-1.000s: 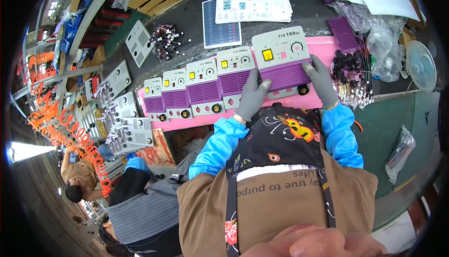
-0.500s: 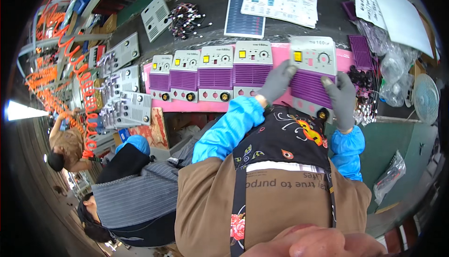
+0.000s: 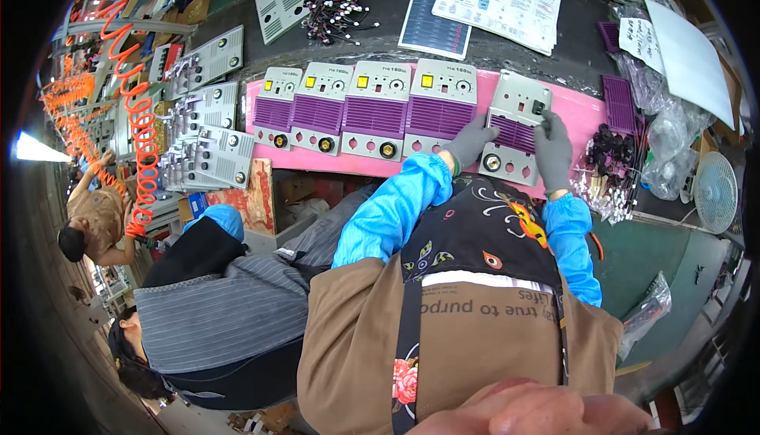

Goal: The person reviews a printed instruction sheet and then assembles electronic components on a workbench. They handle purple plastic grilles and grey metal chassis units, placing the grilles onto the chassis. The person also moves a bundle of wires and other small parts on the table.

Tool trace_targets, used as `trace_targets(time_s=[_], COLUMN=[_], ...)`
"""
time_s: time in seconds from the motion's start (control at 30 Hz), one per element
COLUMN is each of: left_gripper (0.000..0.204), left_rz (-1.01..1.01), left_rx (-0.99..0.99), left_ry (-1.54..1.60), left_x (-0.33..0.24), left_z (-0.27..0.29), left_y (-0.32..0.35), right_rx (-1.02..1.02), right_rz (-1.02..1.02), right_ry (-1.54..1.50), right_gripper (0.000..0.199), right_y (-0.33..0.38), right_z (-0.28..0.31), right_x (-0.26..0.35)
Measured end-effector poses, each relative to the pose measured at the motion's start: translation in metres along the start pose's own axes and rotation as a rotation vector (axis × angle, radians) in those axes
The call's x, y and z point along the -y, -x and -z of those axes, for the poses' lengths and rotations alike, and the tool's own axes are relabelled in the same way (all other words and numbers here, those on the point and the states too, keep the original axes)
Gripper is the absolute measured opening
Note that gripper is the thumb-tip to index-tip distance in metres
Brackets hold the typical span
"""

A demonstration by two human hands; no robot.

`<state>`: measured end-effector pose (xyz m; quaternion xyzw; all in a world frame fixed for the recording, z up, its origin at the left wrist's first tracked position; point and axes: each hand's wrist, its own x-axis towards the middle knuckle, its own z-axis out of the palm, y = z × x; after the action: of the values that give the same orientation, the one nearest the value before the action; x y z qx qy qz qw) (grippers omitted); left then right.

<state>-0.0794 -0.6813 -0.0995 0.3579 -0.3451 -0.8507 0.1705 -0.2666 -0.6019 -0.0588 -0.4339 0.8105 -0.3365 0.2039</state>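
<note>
A grey front panel with a purple grille lies on or just above the pink mat. Its back side faces up, showing the black rear of a switch and a brass-coloured fitting. My left hand, in a grey glove, holds the panel's lower left edge. On its right edge, my right hand, gloved alike, is closed with the fingers near the switch. To the left stands a row of several similar panels, face up, each with a yellow switch, a dial and a purple grille.
Purple grilles and black connectors with wires lie on the right, beside plastic bags and a small fan. Printed sheets, a wire bundle and a bare panel are at the back. A co-worker sits at left.
The panel in my hands has been turned over from its front to its back and lowered toward the mat. Both hands moved slightly left with it. The view has shifted a little.
</note>
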Motion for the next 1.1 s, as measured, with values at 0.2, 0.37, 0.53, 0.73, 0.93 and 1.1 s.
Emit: trace_targets(time_s=[0.2,0.37,0.53,0.73,0.93,1.1], left_gripper=[0.050,0.056,0.046,0.035,0.040,0.050], left_rz=[-0.068,0.034,-0.275,-0.528,-0.475,-0.483], left_rx=[-0.088,-0.169,-0.220,-0.589,-0.830,-0.802], left_ry=[-0.450,-0.977,-1.044,-1.206,-1.457,-1.573], left_x=[0.026,-0.020,-0.033,-0.026,-0.012,0.000], left_z=[0.012,-0.021,-0.011,0.032,0.054,0.058], left_y=[-0.019,0.011,0.064,0.102,0.118,0.116], right_rx=[0.181,0.076,0.064,-0.008,-0.016,0.009], right_rz=[-0.328,-0.293,-0.204,-0.115,-0.077,-0.060], right_ry=[0.166,0.036,-0.031,0.057,0.127,0.216], right_gripper=[0.043,0.036,0.028,0.029,0.029,0.030], right_y=[0.014,0.027,0.025,0.034,0.037,0.031], right_z=[0.004,-0.019,-0.018,-0.021,-0.023,-0.023], right_x=[-0.048,-0.074,-0.083,-0.076,-0.079,-0.091])
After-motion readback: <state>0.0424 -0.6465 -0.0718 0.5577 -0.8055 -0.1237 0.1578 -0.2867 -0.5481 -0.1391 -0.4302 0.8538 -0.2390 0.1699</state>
